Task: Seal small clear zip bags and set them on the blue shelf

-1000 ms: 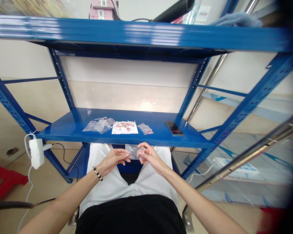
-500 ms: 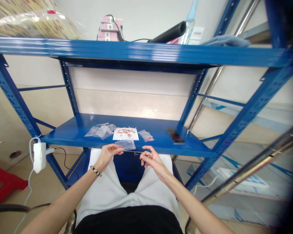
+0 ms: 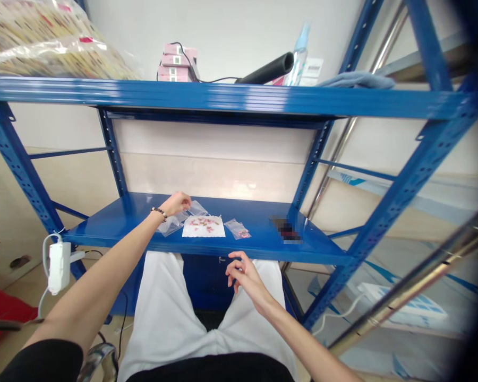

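My left hand is stretched out over the blue shelf, fingers pinched on a small clear plastic bag that sticks out to the right of the fingertips. Below that hand lie several more clear plastic bags, partly covered by the hand and wrist. Just right of them is a white sheet with small pink and brownish pieces scattered on it. A clear bag with a few pinkish pieces lies right of the sheet. My right hand hovers in front of the shelf edge, fingers loosely bent and apart, holding nothing.
A blurred dark object rests on the shelf's right side. The upper shelf beam crosses above, bearing pink boxes, a black tube, a spray bottle and a blue cloth. A white power adapter hangs at left.
My left hand has moved forward and up from the shelf's front edge to above the pile of bags, carrying the clear bag. My right hand stays nearly where it was. The view has tilted slightly.
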`<state>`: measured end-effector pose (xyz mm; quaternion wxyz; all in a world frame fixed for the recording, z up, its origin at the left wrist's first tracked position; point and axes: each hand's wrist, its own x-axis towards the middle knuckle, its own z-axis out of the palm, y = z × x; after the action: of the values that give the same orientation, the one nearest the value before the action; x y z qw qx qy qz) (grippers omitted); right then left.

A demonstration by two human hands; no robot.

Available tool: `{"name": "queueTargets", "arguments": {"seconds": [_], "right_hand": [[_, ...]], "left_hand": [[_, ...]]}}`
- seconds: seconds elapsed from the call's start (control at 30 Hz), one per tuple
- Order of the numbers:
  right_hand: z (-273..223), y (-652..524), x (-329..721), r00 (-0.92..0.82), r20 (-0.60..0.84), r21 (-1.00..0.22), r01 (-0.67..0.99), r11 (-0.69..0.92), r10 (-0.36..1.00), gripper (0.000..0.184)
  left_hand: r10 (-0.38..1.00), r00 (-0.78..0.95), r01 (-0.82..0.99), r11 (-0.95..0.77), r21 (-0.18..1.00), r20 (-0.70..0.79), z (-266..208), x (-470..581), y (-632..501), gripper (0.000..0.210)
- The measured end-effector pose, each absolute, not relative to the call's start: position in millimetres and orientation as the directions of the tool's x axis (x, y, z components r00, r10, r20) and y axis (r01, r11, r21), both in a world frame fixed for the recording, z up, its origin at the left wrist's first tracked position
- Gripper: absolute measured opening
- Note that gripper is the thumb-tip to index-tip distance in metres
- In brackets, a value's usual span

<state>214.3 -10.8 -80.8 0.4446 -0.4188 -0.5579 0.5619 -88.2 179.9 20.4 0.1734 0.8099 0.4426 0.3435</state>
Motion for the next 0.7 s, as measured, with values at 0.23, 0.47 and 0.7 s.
{"name": "queueTargets", "arguments": {"seconds": [0.23, 0.47, 0.7], "right_hand": [[-86, -6, 215, -0.248, 0.018, -1.0, -0.007, 0.017, 0.968, 0.041], [-84, -6, 216, -0.245, 0.035, -0.999, 0.019, 0.041, 0.969, 0.038], [-88, -4, 217, -0.245, 0.062, -0.997, 0.018, 0.069, 0.968, 0.038]], "left_hand": [[0.801, 0.564, 0.713, -0.594, 0.373, 0.198, 35, -76, 198, 0.024], [0.791, 0.607, 0.75, -0.604, 0.271, 0.083, 33, -73, 205, 0.031], [0.792, 0.606, 0.763, -0.604, 0.233, 0.07, 28, -73, 208, 0.031]]}}
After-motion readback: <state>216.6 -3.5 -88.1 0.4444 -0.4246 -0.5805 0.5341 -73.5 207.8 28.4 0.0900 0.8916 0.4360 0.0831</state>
